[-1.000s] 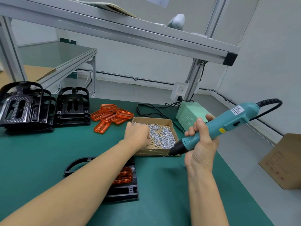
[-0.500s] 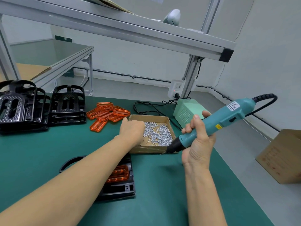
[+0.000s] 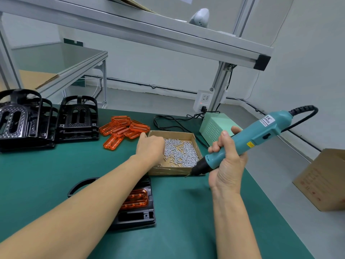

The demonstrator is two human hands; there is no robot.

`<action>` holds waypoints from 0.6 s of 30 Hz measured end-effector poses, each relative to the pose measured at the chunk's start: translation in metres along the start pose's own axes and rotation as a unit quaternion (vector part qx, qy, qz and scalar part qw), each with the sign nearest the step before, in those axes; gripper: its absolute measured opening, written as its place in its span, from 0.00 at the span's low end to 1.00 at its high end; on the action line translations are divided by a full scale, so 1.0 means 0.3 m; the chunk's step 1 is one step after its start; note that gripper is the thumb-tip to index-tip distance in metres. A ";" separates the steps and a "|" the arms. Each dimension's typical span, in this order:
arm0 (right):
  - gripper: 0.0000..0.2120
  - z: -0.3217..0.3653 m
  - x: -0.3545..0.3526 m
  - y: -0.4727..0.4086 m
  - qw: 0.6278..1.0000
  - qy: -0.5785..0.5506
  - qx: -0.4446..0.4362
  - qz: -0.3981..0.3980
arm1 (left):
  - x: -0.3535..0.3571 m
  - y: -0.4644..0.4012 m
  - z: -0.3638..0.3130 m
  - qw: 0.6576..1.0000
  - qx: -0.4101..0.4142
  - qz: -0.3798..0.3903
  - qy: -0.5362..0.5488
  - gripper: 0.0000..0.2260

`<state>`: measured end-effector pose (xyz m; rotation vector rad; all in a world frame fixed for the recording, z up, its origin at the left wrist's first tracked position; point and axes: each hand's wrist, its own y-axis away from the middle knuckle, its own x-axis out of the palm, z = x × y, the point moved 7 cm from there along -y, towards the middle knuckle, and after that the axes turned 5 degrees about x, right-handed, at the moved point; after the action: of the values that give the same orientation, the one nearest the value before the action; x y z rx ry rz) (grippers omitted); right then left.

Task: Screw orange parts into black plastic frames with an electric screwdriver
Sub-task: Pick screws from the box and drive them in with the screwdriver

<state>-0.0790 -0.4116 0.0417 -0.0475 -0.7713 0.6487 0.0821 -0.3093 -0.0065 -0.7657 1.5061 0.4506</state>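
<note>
Green matting covers the worktop (image 3: 46,171), which stands under an aluminium shelf frame (image 3: 168,34) against a pale wall. Right hand (image 3: 226,165): fingers wrapped round the teal electric screwdriver (image 3: 248,141), held clear of the worktop, body slanting up to the right, black tip pointing down-left just beside the near right corner of the cardboard box (image 3: 168,171). Left hand (image 3: 151,148): reaching over the left edge of that box, back of hand upward; its fingers dip toward the loose silver screws (image 3: 181,152) and are hidden, so whether they are apart or pinching a screw cannot be told. Black plastic frame (image 3: 138,215): flat on the worktop beneath the left forearm, nearer the person than the left fingers, with one orange part (image 3: 136,199) seated in it. Spare orange parts (image 3: 123,128): a loose heap just left of and beyond the left fingers. Stacked black frames (image 3: 46,124): far left, well apart from both hands. Pale green power unit (image 3: 214,126): beyond the right fingers, cabled to a wall socket (image 3: 203,100).
</note>
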 end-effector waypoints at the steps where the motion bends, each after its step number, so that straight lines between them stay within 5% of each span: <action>1: 0.10 0.001 0.000 0.000 1.000 0.000 -0.001 0.001 | -0.004 0.000 0.001 1.000 0.000 -0.004 0.014 0.02; 12: 0.09 0.005 0.009 0.010 1.000 -0.010 0.007 0.003 | -0.049 0.053 0.050 0.972 -0.006 -0.094 0.215 0.09; 15: 0.05 0.014 0.016 0.015 0.999 -0.047 0.015 0.007 | -0.077 0.123 0.080 0.908 -0.042 -0.118 0.399 0.07; 18: 0.06 0.022 0.021 0.023 0.998 -0.066 0.022 0.002 | -0.082 0.220 0.096 0.803 -0.079 -0.114 0.579 0.07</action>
<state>-0.0836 -0.4037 0.0485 0.0346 -0.8830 0.6775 0.0555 -0.2387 0.0037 -1.4831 2.4673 -0.1657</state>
